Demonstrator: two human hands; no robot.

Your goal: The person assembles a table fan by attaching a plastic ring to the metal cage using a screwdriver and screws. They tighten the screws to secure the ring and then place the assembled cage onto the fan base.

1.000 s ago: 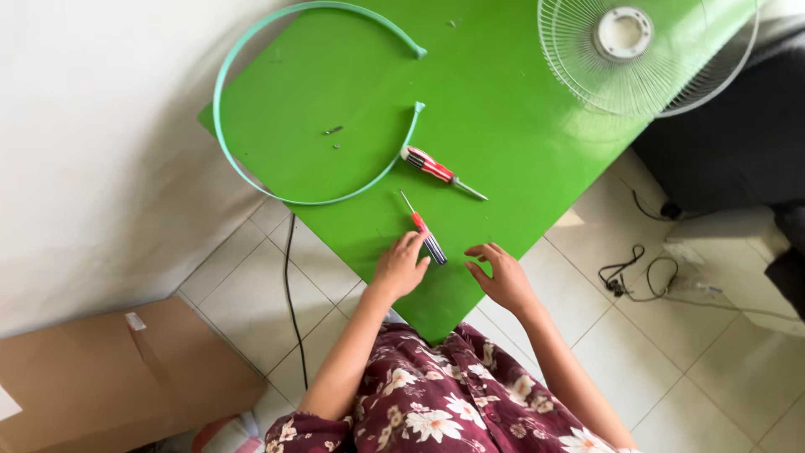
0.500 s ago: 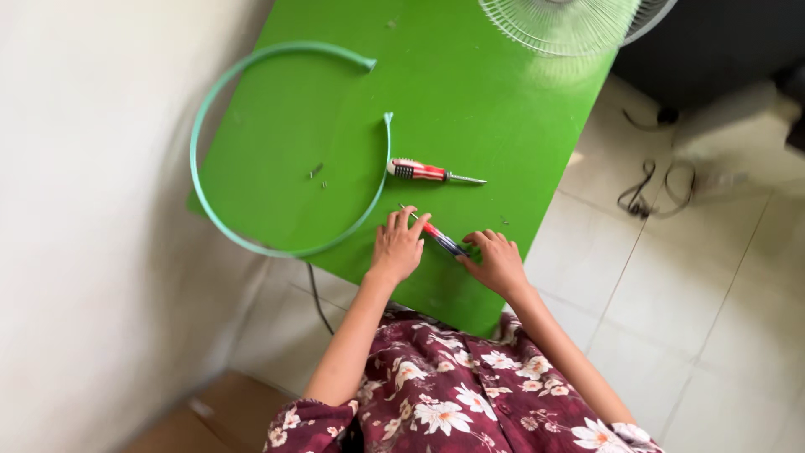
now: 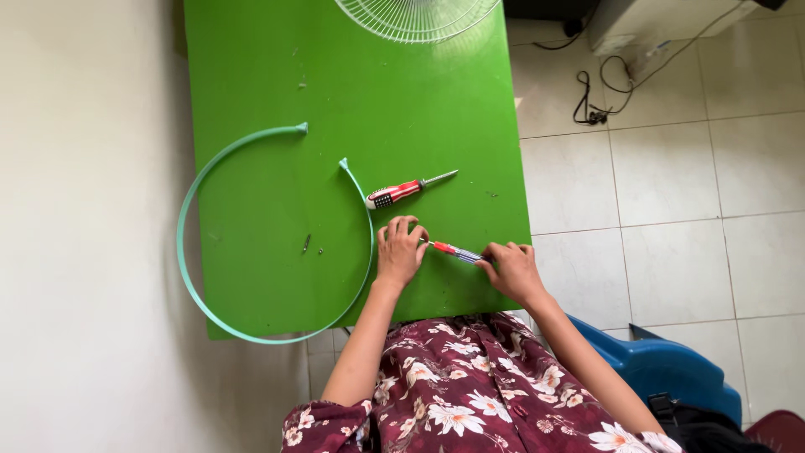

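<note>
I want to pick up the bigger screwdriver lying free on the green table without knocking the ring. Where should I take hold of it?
Grip the bigger screwdriver by its thick red handle, which offers more to hold than the thin metal shaft. Its black butt end lies close to the green ring, so probably come from above, fingers across the handle's middle, and lift straight up.

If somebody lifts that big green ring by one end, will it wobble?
Probably. The green ring is a thin open band with a gap between its ends, so it likely flexes and sags. It looks light, and part overhangs the green table, so a nudge may slide it off.
</note>
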